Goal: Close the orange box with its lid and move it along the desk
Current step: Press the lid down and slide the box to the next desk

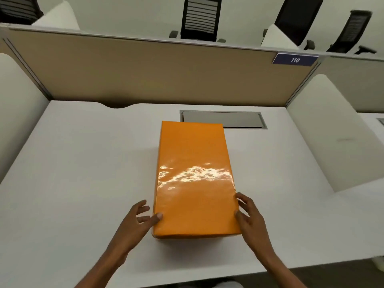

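The orange box (194, 179) stands in the middle of the white desk (79, 167), its glossy orange lid on top and covering it fully. My left hand (139, 219) rests against the box's near left corner, thumb on the lid's top, fingers spread beside the side wall. Against the near right edge lies my right hand (248, 215), thumb touching the lid's edge and fingers curled along the side. Both hands flank the near end of the box; its lower walls are mostly hidden under the lid.
A grey cable hatch (234, 119) is set into the desk just behind the box. A tan partition (145, 71) with a blue "110" sign (295, 59) closes the back. White side dividers (324, 129) stand left and right. Office chairs (200, 17) lie beyond.
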### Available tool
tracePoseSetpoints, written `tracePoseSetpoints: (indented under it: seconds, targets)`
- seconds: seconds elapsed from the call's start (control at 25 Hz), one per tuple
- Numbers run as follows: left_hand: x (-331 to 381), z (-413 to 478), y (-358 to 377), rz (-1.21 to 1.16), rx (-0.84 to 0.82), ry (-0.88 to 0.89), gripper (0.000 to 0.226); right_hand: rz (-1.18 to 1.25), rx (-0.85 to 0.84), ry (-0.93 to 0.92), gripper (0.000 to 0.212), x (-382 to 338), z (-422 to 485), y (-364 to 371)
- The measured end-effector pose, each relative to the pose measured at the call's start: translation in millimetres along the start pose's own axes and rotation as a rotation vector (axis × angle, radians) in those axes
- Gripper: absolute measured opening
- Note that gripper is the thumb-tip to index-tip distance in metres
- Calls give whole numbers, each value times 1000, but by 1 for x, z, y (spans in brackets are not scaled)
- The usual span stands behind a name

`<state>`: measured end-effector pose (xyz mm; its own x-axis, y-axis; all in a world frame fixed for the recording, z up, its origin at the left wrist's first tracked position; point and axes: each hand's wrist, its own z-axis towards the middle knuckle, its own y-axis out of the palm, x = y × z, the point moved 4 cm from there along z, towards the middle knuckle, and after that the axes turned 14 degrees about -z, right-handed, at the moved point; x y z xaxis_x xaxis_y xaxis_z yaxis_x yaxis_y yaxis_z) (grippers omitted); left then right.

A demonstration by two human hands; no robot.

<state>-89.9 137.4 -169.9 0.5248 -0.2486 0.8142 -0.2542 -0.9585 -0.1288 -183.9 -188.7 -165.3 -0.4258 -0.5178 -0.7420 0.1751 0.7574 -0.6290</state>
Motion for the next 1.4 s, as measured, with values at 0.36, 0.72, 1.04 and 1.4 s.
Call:
tracePoseSetpoints:
  seconds: [0.36, 0.72, 1.04, 1.4]
  targets:
    - [161, 139, 51, 571, 191, 713, 65, -573, 2, -343, 65, -105, 177, 18]
    - [160, 227, 92, 841, 141, 563, 73, -782, -27, -441, 74, -93, 263, 37]
    - [152, 231, 96, 894, 212, 603, 78, -788, -9, -416, 71, -86, 268, 41]
    - [91, 91, 110, 780, 0, 655, 65, -750, -76, -495, 67, -72, 112, 29]
